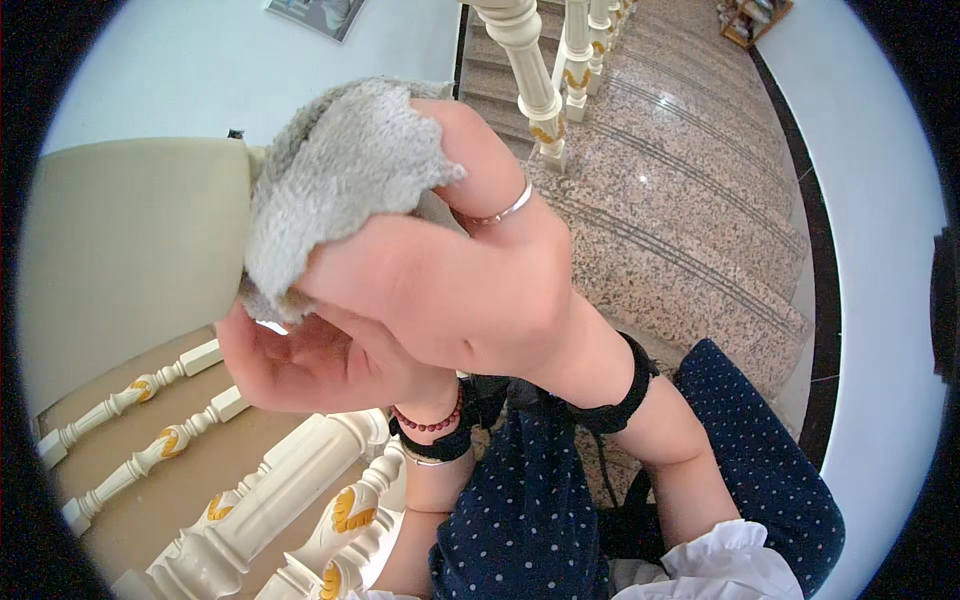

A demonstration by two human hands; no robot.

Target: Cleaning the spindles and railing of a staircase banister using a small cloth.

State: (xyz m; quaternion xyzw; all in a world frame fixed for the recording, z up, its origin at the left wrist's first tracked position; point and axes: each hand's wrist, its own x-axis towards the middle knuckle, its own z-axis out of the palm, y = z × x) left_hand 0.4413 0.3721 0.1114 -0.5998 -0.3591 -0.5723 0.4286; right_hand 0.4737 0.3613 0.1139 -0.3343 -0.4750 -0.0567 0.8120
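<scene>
A grey, fluffy cloth (345, 165) is bunched up in front of me at the end of a broad cream handrail (135, 240). My right hand (450, 277) grips the cloth from the near side, its fingers curled into the folds; a silver ring is on one finger. Below it, my left hand (315, 360) is cupped palm up with curled fingers, at the cloth's lower edge. Its fingertips are partly hidden, and whether it grips the cloth I cannot tell. Both wrists wear black bands, and the left also has a beaded bracelet.
Cream balusters with gold ornament (345, 510) stand at the lower left, more (540, 97) at the top. Speckled stone stairs (675, 187) run along the right beside a white wall (877, 225). A wooden shelf (754, 19) is at the top right, a framed picture (322, 15) at the top left.
</scene>
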